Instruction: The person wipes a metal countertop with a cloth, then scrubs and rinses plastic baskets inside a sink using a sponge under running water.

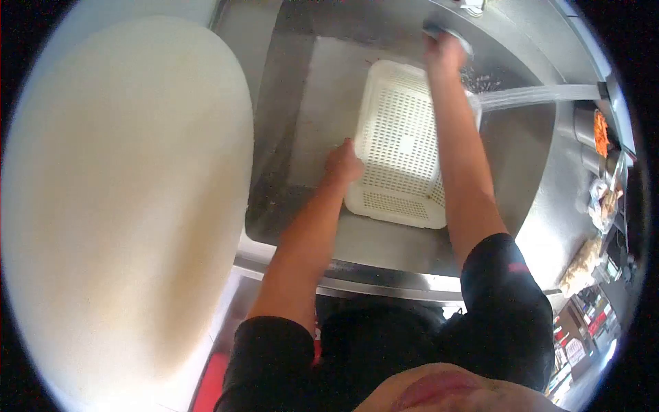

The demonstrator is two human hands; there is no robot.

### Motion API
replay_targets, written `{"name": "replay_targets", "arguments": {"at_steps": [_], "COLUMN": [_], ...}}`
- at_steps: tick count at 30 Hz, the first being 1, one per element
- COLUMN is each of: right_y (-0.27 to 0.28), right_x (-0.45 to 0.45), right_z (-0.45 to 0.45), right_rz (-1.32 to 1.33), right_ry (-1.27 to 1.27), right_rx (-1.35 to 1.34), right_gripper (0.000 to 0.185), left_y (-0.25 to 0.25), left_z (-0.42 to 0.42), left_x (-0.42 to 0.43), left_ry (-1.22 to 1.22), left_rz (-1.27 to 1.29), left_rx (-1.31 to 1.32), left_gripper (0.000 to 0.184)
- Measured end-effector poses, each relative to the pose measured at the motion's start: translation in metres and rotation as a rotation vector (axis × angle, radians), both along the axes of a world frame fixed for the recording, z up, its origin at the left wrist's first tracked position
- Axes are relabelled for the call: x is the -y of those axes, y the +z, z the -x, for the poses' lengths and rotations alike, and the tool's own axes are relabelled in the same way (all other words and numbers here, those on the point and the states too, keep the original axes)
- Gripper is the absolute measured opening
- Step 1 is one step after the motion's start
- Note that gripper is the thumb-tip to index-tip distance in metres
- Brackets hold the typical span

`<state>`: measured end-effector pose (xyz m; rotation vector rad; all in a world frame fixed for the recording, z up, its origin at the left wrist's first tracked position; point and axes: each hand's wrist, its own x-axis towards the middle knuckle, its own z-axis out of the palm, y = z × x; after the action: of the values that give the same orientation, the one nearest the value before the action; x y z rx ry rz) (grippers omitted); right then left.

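A white perforated plastic basket (pixel 405 144) lies in a steel sink (pixel 329 75), its holes showing. My left hand (pixel 344 163) grips the basket's left rim, fingers closed round it. Above the basket's upper right corner is my right hand (pixel 445 51), closed on a flat, pale thing with a dark edge, blurred and too unclear to name. A stream of water (pixel 535 96) runs in from the right and splashes at the basket's right side, near my right forearm.
A large white rounded surface (pixel 130 206) fills the left side. Along the right counter stand a metal container of orange food (pixel 601 134) and plastic bags (pixel 605 199). The sink's front edge (pixel 391 288) runs before my body.
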<state>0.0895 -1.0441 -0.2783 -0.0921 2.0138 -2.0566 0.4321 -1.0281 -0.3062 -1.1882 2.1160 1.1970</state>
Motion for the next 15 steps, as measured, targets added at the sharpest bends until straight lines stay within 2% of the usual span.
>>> {"name": "replay_targets", "arguments": {"at_steps": [1, 3, 4, 5, 6, 10, 11, 13, 14, 15], "right_y": [0.020, 0.006, -0.001, -0.050, -0.068, -0.064, -0.031, 0.068, 0.096, 0.077], "right_x": [0.049, 0.126, 0.165, 0.209, 0.230, 0.223, 0.213, 0.186, 0.185, 0.206], "right_z": [-0.034, -0.065, -0.082, -0.090, -0.099, -0.083, -0.088, -0.126, -0.141, -0.141], "right_rz": [0.444, 0.293, 0.209, 0.444, 0.677, 0.850, 0.815, 0.358, 0.135, 0.134], "right_ry": [-0.135, -0.056, -0.040, -0.108, -0.081, 0.072, 0.073, 0.076, 0.078, 0.090], "right_rx": [0.236, 0.334, 0.383, 0.097, 0.709, 0.635, 0.654, 0.398, 0.268, 0.226], "right_gripper": [0.022, 0.021, 0.030, 0.029, 0.019, 0.004, 0.011, 0.016, 0.018, 0.025], "left_y": [-0.002, -0.009, -0.014, -0.021, -0.023, -0.008, -0.015, -0.027, -0.031, -0.032], "left_z": [-0.001, -0.004, -0.007, -0.008, -0.008, -0.003, -0.002, -0.009, -0.009, -0.005], "left_x": [0.000, -0.002, -0.004, -0.007, -0.009, -0.003, -0.003, -0.007, -0.006, -0.003], "left_ry": [-0.009, -0.034, -0.021, -0.009, 0.005, -0.019, -0.016, -0.017, -0.016, -0.011], "left_rz": [0.017, 0.038, 0.048, 0.057, 0.067, 0.081, 0.100, 0.096, 0.083, 0.076], "left_rx": [-0.008, -0.020, -0.040, -0.067, -0.098, -0.053, -0.083, -0.108, -0.116, -0.128], "left_gripper": [0.040, 0.041, 0.041, 0.041, 0.041, 0.039, 0.039, 0.040, 0.041, 0.042]}}
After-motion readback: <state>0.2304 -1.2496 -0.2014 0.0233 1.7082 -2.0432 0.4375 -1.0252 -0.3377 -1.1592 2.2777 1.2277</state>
